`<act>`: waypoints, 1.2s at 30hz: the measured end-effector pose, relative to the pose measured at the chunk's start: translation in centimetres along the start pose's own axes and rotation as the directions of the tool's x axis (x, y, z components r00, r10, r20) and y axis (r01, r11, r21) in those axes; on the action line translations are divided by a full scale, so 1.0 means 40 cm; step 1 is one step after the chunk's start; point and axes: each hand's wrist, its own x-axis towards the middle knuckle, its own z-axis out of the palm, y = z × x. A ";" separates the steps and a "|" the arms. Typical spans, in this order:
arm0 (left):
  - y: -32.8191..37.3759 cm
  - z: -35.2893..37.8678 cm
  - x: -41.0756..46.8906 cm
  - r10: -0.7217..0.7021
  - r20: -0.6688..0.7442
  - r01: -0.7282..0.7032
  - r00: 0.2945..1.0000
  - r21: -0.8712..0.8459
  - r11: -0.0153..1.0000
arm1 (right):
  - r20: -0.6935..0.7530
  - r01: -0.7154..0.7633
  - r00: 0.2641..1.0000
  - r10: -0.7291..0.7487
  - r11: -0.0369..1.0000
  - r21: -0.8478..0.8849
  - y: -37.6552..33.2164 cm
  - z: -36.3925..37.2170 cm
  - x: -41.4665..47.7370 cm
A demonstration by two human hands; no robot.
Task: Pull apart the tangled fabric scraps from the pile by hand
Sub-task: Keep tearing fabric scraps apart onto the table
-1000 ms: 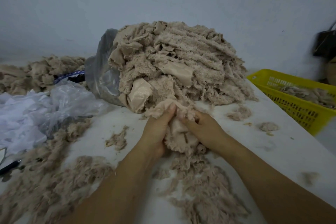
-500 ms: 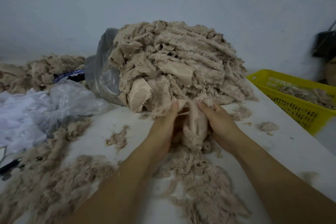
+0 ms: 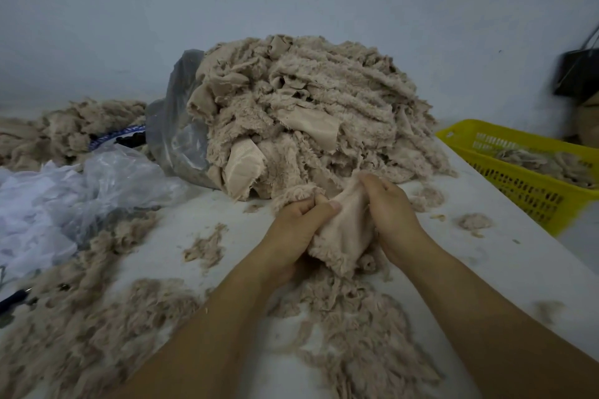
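Both hands grip one fabric scrap [image 3: 343,230] between them: left hand [image 3: 296,230], right hand [image 3: 390,214]; pile [image 3: 308,113] just behind.

Your white table [image 3: 518,256], contents:
- Back centre: one tall pile [image 3: 324,113] of beige fleecy fabric scraps, spilling from a grey plastic bag [image 3: 176,126] lying at its left side.
- Back left: a second, lower heap [image 3: 64,126] of the same stuff.
- Left: crumpled clear plastic sheeting [image 3: 64,197].
- Near you, centre and left: loose shredded fluff [image 3: 356,327], strewn flat.
- Right of the pile: small tufts [image 3: 475,222], set apart.
- Left edge: a dark pen-like item [image 3: 13,296], partly out of view.
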 end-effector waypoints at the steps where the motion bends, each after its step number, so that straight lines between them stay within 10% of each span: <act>1: 0.000 -0.004 0.002 -0.008 0.026 0.009 1.000 -0.042 0.999 | -0.007 -0.006 1.000 0.006 1.000 0.012 0.002 0.002 0.004; 17: -0.002 -0.017 0.018 0.091 -0.087 -0.100 0.992 -0.108 0.989 | 0.362 0.209 0.917 -0.167 0.975 -0.079 -0.010 0.016 -0.040; 36: 0.010 0.009 -0.002 0.268 -0.006 -0.263 0.964 0.170 0.950 | 0.085 0.211 0.978 -0.193 0.910 -0.357 -0.004 0.033 -0.009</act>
